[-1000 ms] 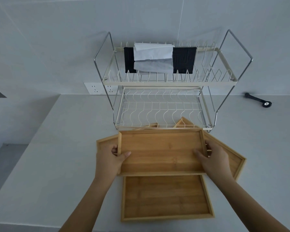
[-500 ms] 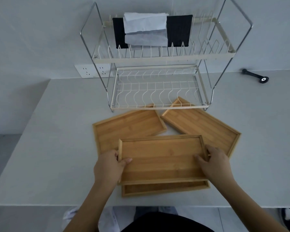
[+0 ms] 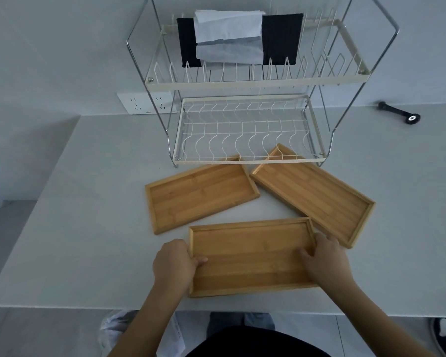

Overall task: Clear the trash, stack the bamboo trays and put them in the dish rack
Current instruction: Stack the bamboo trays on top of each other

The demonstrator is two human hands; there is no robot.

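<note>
Your fingers gripped both short ends of the near bamboo tray [image 3: 250,256], left hand [image 3: 174,264] and right hand [image 3: 325,258] clasping it. Beyond your fingertips, two trays [image 3: 198,194] lay unstacked before the dish rack [image 3: 245,158]. Stacking looked barely begun; racking remained.

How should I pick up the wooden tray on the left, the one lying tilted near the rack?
Probably best by its two short ends, one hand on each, coming from above. The left tray lies flat and open side up on the counter, long and shallow with a thin raised rim to hook fingers over. Its far corner sits close by the dish rack, so slide it toward you first.
</note>
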